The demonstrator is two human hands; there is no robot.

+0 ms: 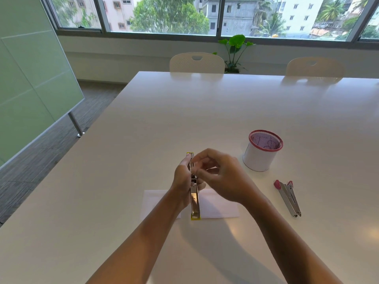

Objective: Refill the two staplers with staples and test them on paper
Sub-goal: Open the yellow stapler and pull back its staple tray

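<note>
Broad white bench (205, 111) filling most of the view. Right of centre on it, a white pen cup (258, 158) with a red mesh rim, upright. At the far edge, two white chairs: one (196, 62) near the middle, another (314, 67) to the right. Between them, against the wall, a green potted plant (235, 48). Far wall taken up by a wide window (164, 15) onto trees and buildings. At left, a green glass board (30, 78) on a metal leg, over grey carpet (41, 156).

white table (184, 103) | two chairs (196, 62) | window (164, 15) | plant (235, 50) | grey floor (41, 160)
</note>
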